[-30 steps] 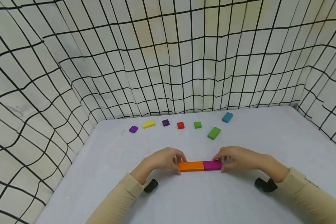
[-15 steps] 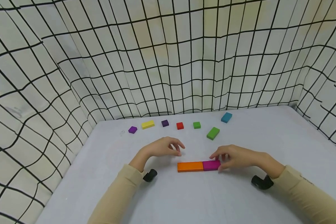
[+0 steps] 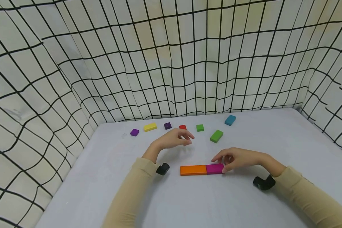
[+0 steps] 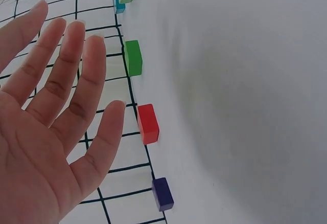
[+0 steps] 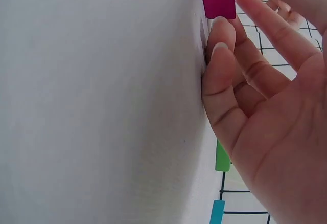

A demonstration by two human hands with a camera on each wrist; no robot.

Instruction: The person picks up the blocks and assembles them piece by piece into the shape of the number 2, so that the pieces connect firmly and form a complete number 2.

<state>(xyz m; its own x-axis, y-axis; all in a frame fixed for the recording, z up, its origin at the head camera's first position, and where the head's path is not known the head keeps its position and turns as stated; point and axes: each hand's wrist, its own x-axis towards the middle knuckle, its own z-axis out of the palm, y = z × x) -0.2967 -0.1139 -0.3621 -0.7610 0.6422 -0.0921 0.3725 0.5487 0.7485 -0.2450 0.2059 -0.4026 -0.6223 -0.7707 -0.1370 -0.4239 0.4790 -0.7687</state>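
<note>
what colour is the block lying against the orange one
The block against the orange block is magenta; the head view shows it best.

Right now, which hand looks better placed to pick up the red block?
Probably the left hand: it holds nothing and, in the head view, partly overlaps the red block. The right hand is farther from it, at the end of the magenta block.
</note>
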